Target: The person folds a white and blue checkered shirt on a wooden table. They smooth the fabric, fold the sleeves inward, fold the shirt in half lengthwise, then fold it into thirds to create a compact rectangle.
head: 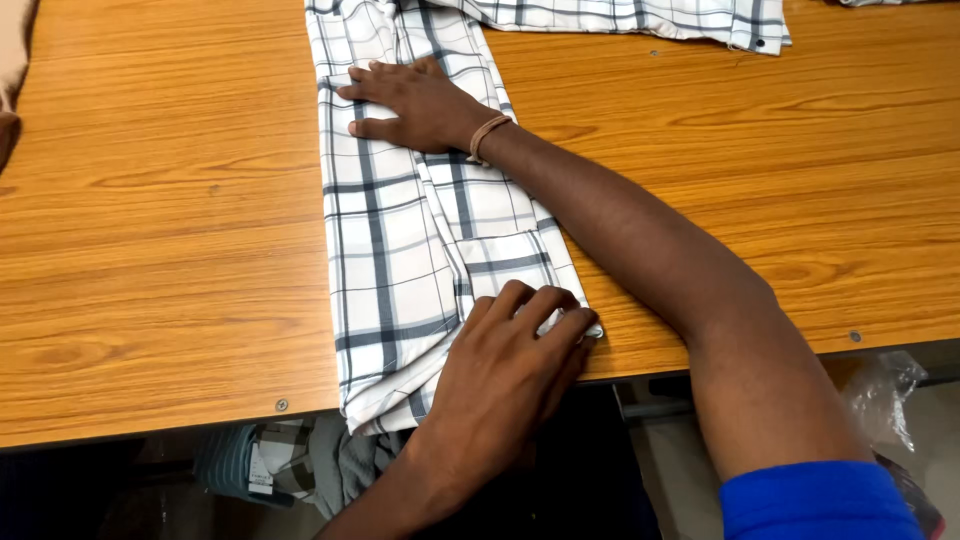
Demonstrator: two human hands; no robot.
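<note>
Two hands on folded plaid shirt

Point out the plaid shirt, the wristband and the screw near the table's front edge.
plaid shirt [390, 260]: head view, middle of the folded panel.
wristband [488, 134]: head view, band across the right wrist.
screw [281, 405]: head view, its head.

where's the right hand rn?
Head view, upper centre: right hand lies flat on the folded plaid shirt, far from the table edge, beyond the left hand.
</note>
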